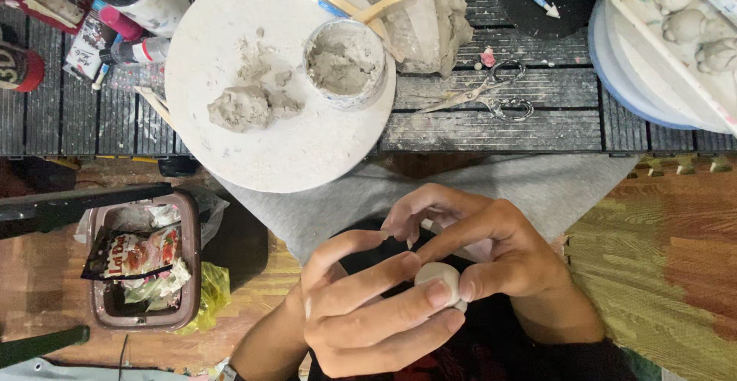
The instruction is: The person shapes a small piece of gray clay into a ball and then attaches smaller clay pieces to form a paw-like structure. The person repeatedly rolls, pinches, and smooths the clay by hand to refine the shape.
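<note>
Pale smooth clay ball — both hands' fingers pinching.

view: head, one camera only, nothing shared with another | position: worn on the head, above the lap | facing: almost straight down, tipped slightly forward | range: close on both hands near the bottom edge | far: slatted table across the top | left: bin on the floor
</note>
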`<move>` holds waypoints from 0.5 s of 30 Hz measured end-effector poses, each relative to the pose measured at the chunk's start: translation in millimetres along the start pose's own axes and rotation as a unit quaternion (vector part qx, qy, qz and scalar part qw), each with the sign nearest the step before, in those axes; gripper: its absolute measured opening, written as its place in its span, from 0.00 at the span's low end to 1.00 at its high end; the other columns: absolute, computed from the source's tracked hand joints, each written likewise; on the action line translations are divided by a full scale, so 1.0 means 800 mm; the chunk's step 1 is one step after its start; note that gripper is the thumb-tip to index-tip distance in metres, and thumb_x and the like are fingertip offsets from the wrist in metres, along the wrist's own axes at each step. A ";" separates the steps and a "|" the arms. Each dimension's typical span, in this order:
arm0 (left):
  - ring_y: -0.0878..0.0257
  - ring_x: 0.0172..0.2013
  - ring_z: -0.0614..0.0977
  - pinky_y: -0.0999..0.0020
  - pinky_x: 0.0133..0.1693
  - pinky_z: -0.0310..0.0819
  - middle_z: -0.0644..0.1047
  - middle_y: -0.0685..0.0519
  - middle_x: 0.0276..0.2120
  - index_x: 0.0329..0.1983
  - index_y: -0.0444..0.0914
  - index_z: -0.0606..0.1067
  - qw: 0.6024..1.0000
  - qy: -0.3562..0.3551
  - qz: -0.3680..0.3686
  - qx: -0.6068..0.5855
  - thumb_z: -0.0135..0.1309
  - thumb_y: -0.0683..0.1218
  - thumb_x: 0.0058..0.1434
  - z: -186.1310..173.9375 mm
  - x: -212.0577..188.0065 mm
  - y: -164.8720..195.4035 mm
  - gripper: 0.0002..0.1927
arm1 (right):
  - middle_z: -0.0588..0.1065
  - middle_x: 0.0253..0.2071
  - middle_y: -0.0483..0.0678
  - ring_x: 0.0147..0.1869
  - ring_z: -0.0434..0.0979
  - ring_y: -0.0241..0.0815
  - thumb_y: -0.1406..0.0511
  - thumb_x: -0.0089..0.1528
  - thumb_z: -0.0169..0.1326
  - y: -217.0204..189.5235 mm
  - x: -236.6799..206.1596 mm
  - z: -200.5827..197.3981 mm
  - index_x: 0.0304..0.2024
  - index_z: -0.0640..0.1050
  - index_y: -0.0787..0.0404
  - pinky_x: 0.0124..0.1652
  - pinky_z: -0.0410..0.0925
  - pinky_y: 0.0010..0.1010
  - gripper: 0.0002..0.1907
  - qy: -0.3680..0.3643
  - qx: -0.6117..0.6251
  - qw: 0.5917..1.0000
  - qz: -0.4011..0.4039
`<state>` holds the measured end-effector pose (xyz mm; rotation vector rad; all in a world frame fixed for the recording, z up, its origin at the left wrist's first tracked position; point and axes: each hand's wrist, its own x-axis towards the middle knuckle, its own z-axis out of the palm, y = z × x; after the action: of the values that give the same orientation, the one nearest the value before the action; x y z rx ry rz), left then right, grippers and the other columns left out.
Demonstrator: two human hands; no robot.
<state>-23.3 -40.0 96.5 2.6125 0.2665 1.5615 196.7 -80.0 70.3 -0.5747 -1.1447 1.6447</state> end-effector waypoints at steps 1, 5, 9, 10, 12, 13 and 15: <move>0.63 0.51 0.82 0.60 0.55 0.77 0.77 0.59 0.54 0.46 0.50 0.85 1.000 -0.001 0.008 -0.006 0.66 0.45 0.59 -0.001 0.001 -0.003 0.12 | 0.77 0.56 0.65 0.61 0.77 0.58 0.56 0.60 0.68 0.000 0.000 0.000 0.46 0.86 0.67 0.59 0.68 0.46 0.21 0.000 -0.002 1.000 -0.001; 0.64 0.51 0.82 0.59 0.55 0.76 0.77 0.59 0.54 0.46 0.51 0.84 1.000 -0.022 -0.014 -0.007 0.68 0.47 0.59 -0.006 0.002 -0.002 0.12 | 0.76 0.57 0.65 0.60 0.76 0.57 0.57 0.59 0.69 0.002 -0.001 -0.002 0.46 0.87 0.67 0.58 0.68 0.45 0.21 0.002 -0.007 1.000 -0.003; 0.57 0.54 0.82 0.55 0.58 0.76 0.78 0.52 0.56 0.52 0.49 0.80 0.991 -0.036 -0.068 -0.112 0.69 0.45 0.60 -0.004 0.000 -0.003 0.17 | 0.75 0.58 0.65 0.65 0.76 0.60 0.56 0.60 0.70 0.006 -0.002 -0.006 0.46 0.86 0.66 0.65 0.69 0.54 0.21 -0.008 -0.009 1.000 -0.019; 0.55 0.54 0.82 0.54 0.57 0.75 0.79 0.51 0.55 0.51 0.48 0.78 0.984 -0.029 -0.091 -0.150 0.70 0.46 0.60 -0.002 0.000 -0.003 0.18 | 0.74 0.59 0.65 0.67 0.76 0.61 0.55 0.61 0.70 0.007 -0.003 -0.007 0.47 0.85 0.66 0.68 0.69 0.57 0.21 -0.014 -0.008 0.999 -0.030; 0.53 0.55 0.83 0.52 0.58 0.75 0.80 0.50 0.54 0.52 0.47 0.77 0.975 -0.030 -0.128 -0.180 0.72 0.47 0.60 -0.001 0.000 -0.002 0.20 | 0.74 0.59 0.64 0.66 0.76 0.61 0.55 0.60 0.70 0.009 -0.005 -0.007 0.48 0.86 0.65 0.67 0.69 0.58 0.22 -0.003 -0.001 1.000 -0.026; 0.53 0.56 0.84 0.52 0.60 0.75 0.82 0.51 0.54 0.54 0.46 0.77 0.974 -0.037 -0.141 -0.173 0.72 0.47 0.61 -0.001 0.000 -0.001 0.20 | 0.74 0.59 0.64 0.66 0.76 0.61 0.55 0.60 0.70 0.010 -0.006 -0.007 0.49 0.86 0.64 0.66 0.69 0.58 0.22 0.002 0.001 1.000 -0.023; 0.52 0.55 0.86 0.51 0.59 0.76 0.83 0.51 0.51 0.53 0.43 0.78 0.974 -0.033 -0.152 -0.167 0.74 0.47 0.59 -0.001 0.000 0.000 0.21 | 0.73 0.58 0.63 0.63 0.75 0.59 0.52 0.59 0.69 0.013 -0.006 -0.007 0.48 0.82 0.57 0.62 0.71 0.56 0.22 0.029 0.032 0.998 -0.038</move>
<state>-24.1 -39.8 96.8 2.2370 0.3468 1.2875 197.7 -82.5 57.9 -0.5276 -1.0562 1.5840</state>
